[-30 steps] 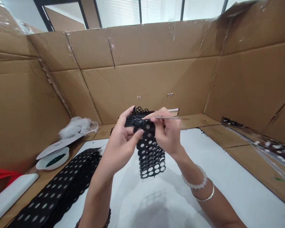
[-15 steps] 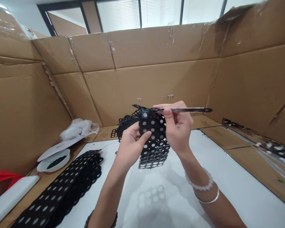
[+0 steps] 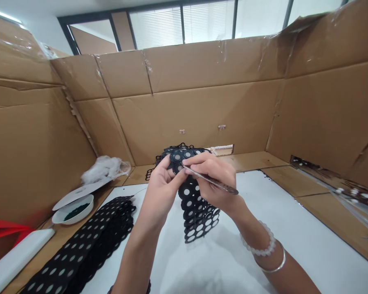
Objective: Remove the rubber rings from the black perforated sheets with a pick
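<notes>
My left hand (image 3: pixel 162 185) pinches a black strip with round holes (image 3: pixel 194 204) between thumb and fingers, near its upper part. The strip's lower end hangs down over the white tabletop, and more of it is bunched behind my fingers. In my right hand (image 3: pixel 216 175) is a slim brush-like tool (image 3: pixel 213 181), its dark handle slanting down to the right. The tool's tip is at the strip beside my left thumb; I cannot make out its shape there. A folded stack of similar black holed strips (image 3: pixel 79 245) lies to the left.
Cardboard walls (image 3: pixel 190 102) enclose the white tabletop (image 3: pixel 263 228). At left stand a white bowl (image 3: pixel 87 211) with dark green contents, a white disc (image 3: pixel 79 192), white fluffy material in plastic (image 3: pixel 102 169), and red material (image 3: pixel 6 228). White-dotted dark items (image 3: pixel 358 196) lie at right.
My right hand has come lower and turned, so the tool now slants with its tip on the strip instead of lying level above it. The upper part of the strip has tipped toward me.
</notes>
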`<state>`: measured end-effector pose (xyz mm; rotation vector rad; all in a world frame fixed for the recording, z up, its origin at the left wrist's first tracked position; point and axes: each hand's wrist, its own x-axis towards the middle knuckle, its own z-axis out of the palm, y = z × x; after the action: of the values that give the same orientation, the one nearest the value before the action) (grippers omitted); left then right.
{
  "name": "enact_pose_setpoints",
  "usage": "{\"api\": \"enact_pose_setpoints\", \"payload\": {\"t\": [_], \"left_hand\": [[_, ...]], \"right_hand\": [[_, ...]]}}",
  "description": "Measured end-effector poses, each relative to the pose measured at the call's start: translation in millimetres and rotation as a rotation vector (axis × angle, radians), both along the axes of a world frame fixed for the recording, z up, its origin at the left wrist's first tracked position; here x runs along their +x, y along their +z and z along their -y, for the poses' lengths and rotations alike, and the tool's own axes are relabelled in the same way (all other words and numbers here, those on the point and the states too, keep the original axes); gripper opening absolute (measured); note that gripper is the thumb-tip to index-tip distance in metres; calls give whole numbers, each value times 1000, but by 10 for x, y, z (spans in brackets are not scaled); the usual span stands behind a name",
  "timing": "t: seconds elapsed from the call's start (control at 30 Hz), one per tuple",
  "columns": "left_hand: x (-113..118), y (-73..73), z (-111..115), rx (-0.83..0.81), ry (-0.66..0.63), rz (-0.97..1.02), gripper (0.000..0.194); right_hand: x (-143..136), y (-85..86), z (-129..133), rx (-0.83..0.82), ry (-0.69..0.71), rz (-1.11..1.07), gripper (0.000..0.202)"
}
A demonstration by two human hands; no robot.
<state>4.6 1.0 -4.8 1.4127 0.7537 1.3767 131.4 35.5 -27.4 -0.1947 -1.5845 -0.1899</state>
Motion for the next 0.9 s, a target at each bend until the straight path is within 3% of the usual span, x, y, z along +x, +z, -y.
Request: {"api": "enact_pose_setpoints", "payload": {"t": [0.17, 0.37, 0.5, 0.7, 0.8, 0.9], "left_hand": [[-7, -15, 1, 110, 42, -112, 31], [-40, -38, 43, 318, 157, -451, 43], [2, -37, 67, 305, 133, -462, 40], [-43, -55, 7, 168, 88, -455, 34], [-60, -59, -16, 112, -25, -460, 28], [-22, -64, -29, 69, -128, -375, 25]], "right_hand": [[-17, -11, -23, 11, -36, 2, 23], [-43, -28, -29, 79, -185, -14, 25], [-36, -26, -25, 59, -238, -4, 22], [61, -19, -46, -105, 0, -119, 21], [100, -22, -50, -234, 109, -272, 18], [73, -18, -5, -265, 124, -287, 17]]}}
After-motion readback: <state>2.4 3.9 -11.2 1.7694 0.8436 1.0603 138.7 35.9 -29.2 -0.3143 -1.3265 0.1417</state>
